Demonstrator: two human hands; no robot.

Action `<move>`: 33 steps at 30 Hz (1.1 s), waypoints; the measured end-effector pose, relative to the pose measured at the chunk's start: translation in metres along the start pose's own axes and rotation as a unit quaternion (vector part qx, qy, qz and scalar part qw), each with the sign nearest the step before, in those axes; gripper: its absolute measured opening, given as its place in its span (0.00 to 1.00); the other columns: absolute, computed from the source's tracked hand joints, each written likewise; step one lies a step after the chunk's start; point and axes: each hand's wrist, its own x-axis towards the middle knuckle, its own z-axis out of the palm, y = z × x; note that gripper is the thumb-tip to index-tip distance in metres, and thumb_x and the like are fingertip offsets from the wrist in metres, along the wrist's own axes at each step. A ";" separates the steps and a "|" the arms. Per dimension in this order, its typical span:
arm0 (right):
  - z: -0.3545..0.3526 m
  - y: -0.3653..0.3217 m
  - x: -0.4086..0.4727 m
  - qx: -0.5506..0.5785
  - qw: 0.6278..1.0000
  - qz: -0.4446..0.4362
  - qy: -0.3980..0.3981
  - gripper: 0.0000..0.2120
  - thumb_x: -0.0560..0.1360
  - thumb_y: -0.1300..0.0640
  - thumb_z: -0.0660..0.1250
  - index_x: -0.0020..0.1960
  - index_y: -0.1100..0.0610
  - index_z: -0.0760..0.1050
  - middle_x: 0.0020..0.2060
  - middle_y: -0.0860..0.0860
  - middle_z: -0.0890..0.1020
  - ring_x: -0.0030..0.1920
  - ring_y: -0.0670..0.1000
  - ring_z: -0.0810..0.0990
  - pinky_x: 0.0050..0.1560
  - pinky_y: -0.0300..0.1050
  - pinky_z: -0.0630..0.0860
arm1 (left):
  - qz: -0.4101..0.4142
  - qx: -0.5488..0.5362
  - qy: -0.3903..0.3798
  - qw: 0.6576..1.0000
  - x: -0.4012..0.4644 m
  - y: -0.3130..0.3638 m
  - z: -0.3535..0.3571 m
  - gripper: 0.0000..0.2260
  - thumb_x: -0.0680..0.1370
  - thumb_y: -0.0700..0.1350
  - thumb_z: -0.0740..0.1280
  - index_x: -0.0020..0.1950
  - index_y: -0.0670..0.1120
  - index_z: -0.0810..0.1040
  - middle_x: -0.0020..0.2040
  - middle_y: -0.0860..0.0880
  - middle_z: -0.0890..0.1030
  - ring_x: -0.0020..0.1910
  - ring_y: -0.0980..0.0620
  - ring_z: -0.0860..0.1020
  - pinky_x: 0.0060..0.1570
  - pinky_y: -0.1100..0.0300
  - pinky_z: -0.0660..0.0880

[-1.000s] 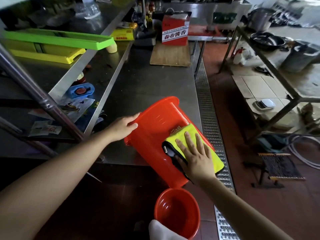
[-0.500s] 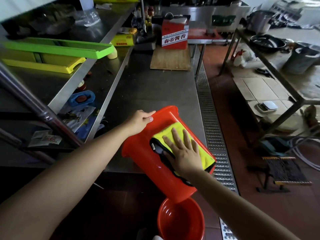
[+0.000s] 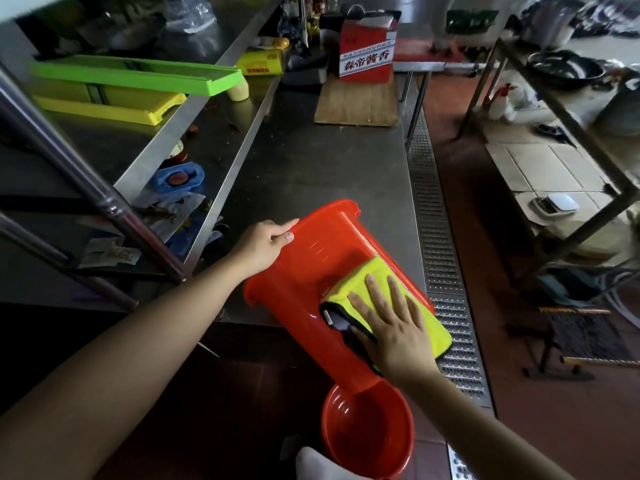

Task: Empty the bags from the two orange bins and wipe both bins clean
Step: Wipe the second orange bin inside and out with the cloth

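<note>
A long stainless-steel worktable (image 3: pixel 322 174) runs away from the viewer, with a steel shelf (image 3: pixel 104 140) along its left side and a perforated metal floor drain (image 3: pixel 436 237) along its right. Two orange plastic bins are in view. The larger-looking one, a tall orange bin (image 3: pixel 311 271), lies tilted on its side across the table's near edge, its base hanging out over the floor. The second orange bin (image 3: pixel 367 431) stands upright on the floor just below, mouth up, and the tilted bin's base overlaps its rim. Both arms reach forward from the bottom of the view. The left hand (image 3: pixel 265 245) grips the tilted bin's upper edge near its mouth, fingers curled over the plastic. The right hand (image 3: pixel 388 327) lies flat with fingers spread and straight, pressing one yellow microfibre cloth with a black border (image 3: pixel 408 306) against the bin's outer wall. On the shelf rest one green plastic tray (image 3: pixel 138 74) and one yellow plastic tray (image 3: pixel 110 107). One red carton with white label (image 3: pixel 367 50) stands on one wooden board (image 3: pixel 356 102) at the far end.
</note>
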 end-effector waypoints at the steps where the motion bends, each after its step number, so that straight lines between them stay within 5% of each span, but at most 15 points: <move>1: 0.001 0.003 -0.013 0.002 1.000 -0.003 0.001 0.28 0.81 0.32 0.49 0.79 0.38 0.54 0.81 0.47 0.51 0.81 0.58 0.46 0.72 0.62 0.64 | -0.004 -0.004 -0.003 1.000 -0.004 -0.001 -0.001 0.17 0.81 0.51 0.63 0.70 0.57 0.73 0.50 0.50 0.78 0.49 0.56 0.77 0.45 0.70 0.69; 6: -0.001 -0.004 -0.021 0.017 0.999 -0.019 -0.026 0.28 0.81 0.32 0.47 0.79 0.37 0.53 0.81 0.47 0.51 0.81 0.59 0.46 0.71 0.64 0.65 | -0.013 -0.011 -0.009 1.000 -0.030 -0.013 -0.010 0.17 0.82 0.51 0.63 0.71 0.58 0.72 0.50 0.54 0.77 0.50 0.59 0.77 0.44 0.73 0.67; 11: -0.010 -0.033 0.072 0.060 0.997 0.023 -0.050 0.30 0.77 0.27 0.37 0.78 0.32 0.44 0.80 0.41 0.40 0.80 0.54 0.36 0.76 0.62 0.53 | 0.007 -0.001 0.025 1.000 -0.047 -0.022 -0.009 0.17 0.81 0.47 0.64 0.70 0.54 0.73 0.44 0.54 0.74 0.43 0.59 0.76 0.40 0.76 0.67; 16: -0.018 -0.062 0.142 0.079 0.994 0.012 -0.071 0.32 0.77 0.28 0.38 0.78 0.35 0.47 0.80 0.41 0.43 0.80 0.53 0.38 0.77 0.62 0.52 | -0.017 -0.026 0.053 0.998 -0.054 -0.033 -0.007 0.17 0.80 0.46 0.66 0.68 0.45 0.76 0.46 0.56 0.76 0.49 0.56 0.78 0.43 0.79 0.66; 26: 0.003 0.005 -0.028 0.046 0.998 -0.035 -0.008 0.27 0.82 0.33 0.48 0.79 0.38 0.55 0.81 0.46 0.51 0.81 0.56 0.47 0.72 0.61 0.65 | -0.036 -0.030 0.056 0.997 -0.075 -0.048 -0.004 0.17 0.80 0.48 0.66 0.69 0.56 0.74 0.46 0.53 0.78 0.42 0.57 0.78 0.41 0.68 0.69; 33: 0.001 -0.038 0.045 0.060 0.997 -0.005 -0.041 0.29 0.78 0.27 0.38 0.78 0.33 0.45 0.80 0.41 0.41 0.80 0.54 0.37 0.76 0.62 0.54 | -0.038 -0.038 0.056 0.997 -0.094 -0.057 -0.008 0.17 0.81 0.46 0.66 0.70 0.52 0.74 0.48 0.50 0.78 0.48 0.53 0.78 0.50 0.63 0.72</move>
